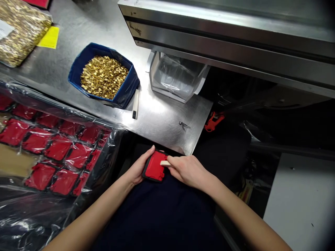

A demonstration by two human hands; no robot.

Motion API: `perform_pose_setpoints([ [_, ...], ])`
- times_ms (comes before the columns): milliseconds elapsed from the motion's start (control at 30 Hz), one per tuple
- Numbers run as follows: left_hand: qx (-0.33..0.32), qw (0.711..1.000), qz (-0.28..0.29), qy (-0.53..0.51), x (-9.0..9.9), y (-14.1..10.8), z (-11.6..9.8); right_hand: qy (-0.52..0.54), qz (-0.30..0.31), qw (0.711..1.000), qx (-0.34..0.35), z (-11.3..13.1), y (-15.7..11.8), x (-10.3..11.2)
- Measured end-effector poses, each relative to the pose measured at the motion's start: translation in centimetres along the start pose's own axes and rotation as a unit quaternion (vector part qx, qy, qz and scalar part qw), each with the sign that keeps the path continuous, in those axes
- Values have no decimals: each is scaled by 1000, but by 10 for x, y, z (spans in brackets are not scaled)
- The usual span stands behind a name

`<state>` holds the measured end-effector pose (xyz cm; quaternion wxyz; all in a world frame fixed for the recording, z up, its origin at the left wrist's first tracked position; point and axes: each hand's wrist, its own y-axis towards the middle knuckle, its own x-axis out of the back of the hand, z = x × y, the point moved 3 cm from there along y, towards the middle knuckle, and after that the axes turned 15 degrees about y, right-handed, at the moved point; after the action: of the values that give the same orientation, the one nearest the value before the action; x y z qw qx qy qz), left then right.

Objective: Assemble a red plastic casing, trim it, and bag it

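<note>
A: Starting at far left?
B: See a clear bag of gold pieces (26, 38) on the metal table (157, 123), with a yellow note (49, 38) by its corner. Below, find red-and-black pieces (57, 147) in rows inside a plastic-lined crate (108, 148).
A: Moving right?
B: Reach a blue bin (128, 92) holding small gold parts (104, 75), then a pale-handled tool (135, 104) lying just beside it.
A: And down near the lap?
B: Find the left hand (137, 170) grasping a red-and-black case (155, 165) by its left side, over dark clothing and just off the table edge. See a pale stick (165, 163) reaching over the red face; cannot tell whether touching. Past that, see a grey bin (179, 97) with clear plastic inside, farther up, and small metal clippers (184, 125) lying below it.
A: Gripping the stick?
B: Yes, with the right hand (187, 169), fingers curled around it. Farther right, see an orange-handled tool (214, 122) beyond the table edge.
</note>
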<state>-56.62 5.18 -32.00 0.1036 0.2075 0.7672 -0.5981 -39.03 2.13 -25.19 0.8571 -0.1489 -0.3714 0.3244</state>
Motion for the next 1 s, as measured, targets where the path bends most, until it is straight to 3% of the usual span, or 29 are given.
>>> perform_pose_setpoints([
  [833,11,1000,12,-7,2,8,-2,-9,8,1000,11,-2,7,8],
  [1000,20,999,26,-5,-1,9,-5,-14,35,999,37,2,8,7],
])
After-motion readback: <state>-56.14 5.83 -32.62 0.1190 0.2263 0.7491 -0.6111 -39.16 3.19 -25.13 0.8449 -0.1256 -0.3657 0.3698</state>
